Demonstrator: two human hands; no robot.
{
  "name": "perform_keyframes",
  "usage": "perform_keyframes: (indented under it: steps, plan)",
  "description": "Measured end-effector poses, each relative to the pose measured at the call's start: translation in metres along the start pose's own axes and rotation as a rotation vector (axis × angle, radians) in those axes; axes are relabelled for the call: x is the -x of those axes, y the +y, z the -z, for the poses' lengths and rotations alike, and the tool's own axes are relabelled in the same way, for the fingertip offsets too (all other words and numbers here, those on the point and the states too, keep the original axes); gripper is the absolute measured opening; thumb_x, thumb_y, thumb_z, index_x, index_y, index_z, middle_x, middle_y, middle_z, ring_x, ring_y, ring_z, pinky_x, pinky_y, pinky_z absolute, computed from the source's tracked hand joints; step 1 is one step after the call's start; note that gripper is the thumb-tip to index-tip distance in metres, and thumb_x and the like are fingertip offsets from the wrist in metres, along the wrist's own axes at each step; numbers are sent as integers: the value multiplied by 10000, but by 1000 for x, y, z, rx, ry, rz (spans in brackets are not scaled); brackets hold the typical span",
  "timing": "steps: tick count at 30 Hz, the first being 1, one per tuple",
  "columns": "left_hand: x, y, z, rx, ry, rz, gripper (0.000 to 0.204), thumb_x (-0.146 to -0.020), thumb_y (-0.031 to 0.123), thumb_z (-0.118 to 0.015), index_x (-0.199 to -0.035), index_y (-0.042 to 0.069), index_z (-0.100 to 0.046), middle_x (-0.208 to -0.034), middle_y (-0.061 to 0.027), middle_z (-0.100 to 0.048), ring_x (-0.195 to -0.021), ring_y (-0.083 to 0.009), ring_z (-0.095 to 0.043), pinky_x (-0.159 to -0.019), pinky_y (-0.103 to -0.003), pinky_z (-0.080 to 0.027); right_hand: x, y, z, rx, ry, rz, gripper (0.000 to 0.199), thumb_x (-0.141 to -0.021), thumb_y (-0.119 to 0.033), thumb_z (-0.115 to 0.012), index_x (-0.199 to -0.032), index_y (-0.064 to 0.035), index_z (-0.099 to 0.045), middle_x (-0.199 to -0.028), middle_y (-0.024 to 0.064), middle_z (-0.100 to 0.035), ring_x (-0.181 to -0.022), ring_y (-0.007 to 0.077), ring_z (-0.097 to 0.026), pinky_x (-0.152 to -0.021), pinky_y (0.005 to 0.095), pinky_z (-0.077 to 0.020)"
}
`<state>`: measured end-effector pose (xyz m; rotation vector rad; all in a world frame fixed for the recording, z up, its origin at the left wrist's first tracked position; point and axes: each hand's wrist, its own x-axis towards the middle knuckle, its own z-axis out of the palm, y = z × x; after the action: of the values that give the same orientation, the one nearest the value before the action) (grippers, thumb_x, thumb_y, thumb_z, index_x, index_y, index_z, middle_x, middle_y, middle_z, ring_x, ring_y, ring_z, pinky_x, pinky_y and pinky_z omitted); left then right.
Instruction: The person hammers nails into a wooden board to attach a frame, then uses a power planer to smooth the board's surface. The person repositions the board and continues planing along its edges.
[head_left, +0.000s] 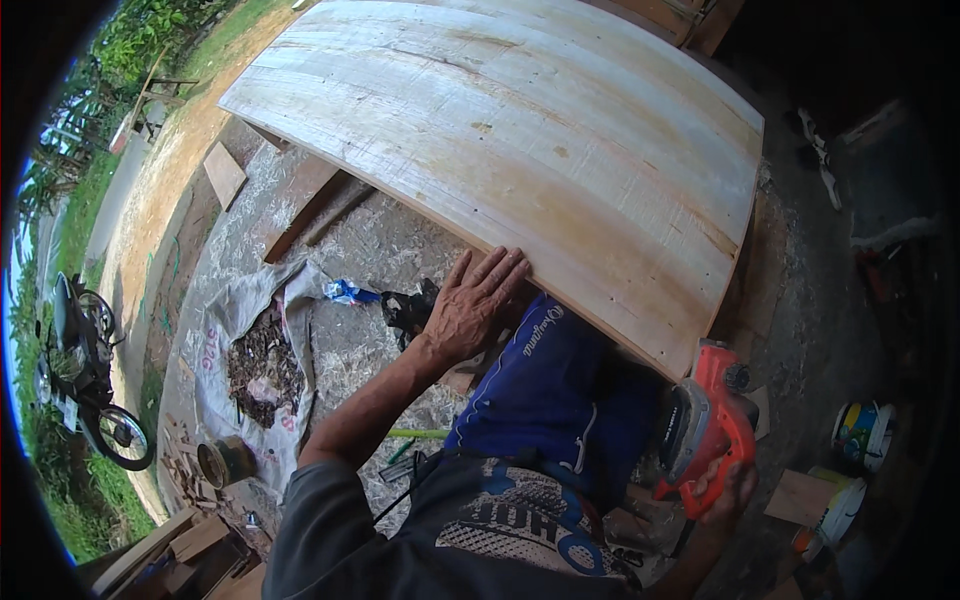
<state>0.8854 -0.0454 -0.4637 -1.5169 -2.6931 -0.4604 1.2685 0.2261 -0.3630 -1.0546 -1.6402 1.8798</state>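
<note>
A wide wooden panel (pixel 560 150), pale with brown streaks and small dark holes, spreads out in front of me. My left hand (pixel 470 305) rests at its near edge, with the fingers stretched out over the top. Beside the panel's near right corner, my right hand (pixel 722 492) grips the handle of a red electric hand planer (pixel 722 410). The planer is tilted, with its front end close to that corner; I cannot tell whether they touch. Part of my right hand is hidden behind the handle.
An open white sack (pixel 215 370) of shavings lies on the littered floor (pixel 350 240), near a tin can (pixel 226 462). Several containers, including a colourful bucket (pixel 862 436), stand at right. Wood scraps (pixel 200 540) lie lower left. A motorcycle (pixel 88 375) stands outside.
</note>
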Motion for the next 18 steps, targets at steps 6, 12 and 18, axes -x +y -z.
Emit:
perform_keyframes:
  steps: [6, 12, 18]
  plan:
    - [-7, -43, 10, -94, 111, 178, 570, -1014, 330, -555, -1528, 112, -443, -1604, -97, -422, -1512, -276, -342, -1244, -499, -215, -40, -43, 31, 167, -319, -75, 621, -861, -560, -768, -1033, 10, -589, -724, 51, -578, -565, 111, -572, -519, 297, -489]
    - [-12, -94, 20, -264, 191, 385, 498, -1055, 322, -507, -1498, 95, -489, -1580, -111, -456, -1492, -282, -378, -1226, -476, -266, -97, -91, 31, 468, -644, -190, 677, -836, -629, -745, -1009, 15, -625, -742, 43, -616, -599, 113, -606, -536, 269, -484]
    - [-16, -110, 12, -266, 203, 384, 514, -1054, 335, -504, -1487, 59, -498, -1568, -153, -457, -1487, -316, -378, -1209, -417, -322, -122, -100, 37, 635, -781, -152, 616, -875, -616, -682, -948, -7, -631, -745, 37, -618, -641, 108, -605, -581, 278, -481]
